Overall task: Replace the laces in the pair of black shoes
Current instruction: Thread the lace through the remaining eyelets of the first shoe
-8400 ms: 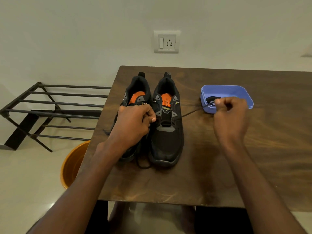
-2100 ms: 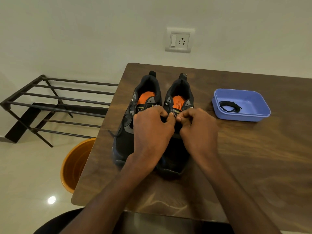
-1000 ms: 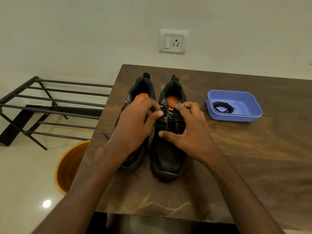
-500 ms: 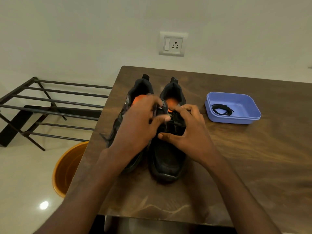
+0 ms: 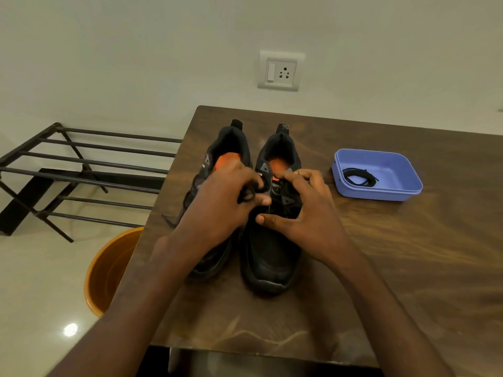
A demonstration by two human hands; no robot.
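Brown worktop [image 5: 381, 254] carried pair of black shoes [image 5: 272, 248] side by side, toes toward you. Your left hand [image 5: 226, 210] pinched lace loop [image 5: 246, 195], keeping it taut; right hand [image 5: 307, 216] curled on right shoe's eyelets, steadying. Spare lace [image 5: 359, 177] waited in blue tray [image 5: 381, 193], within reach.

Both forearms are showing bare from 6 o'clock up to the left hand [image 5: 220, 205] and right hand [image 5: 307, 213]; no sleeves or jewellery seem to be appearing.
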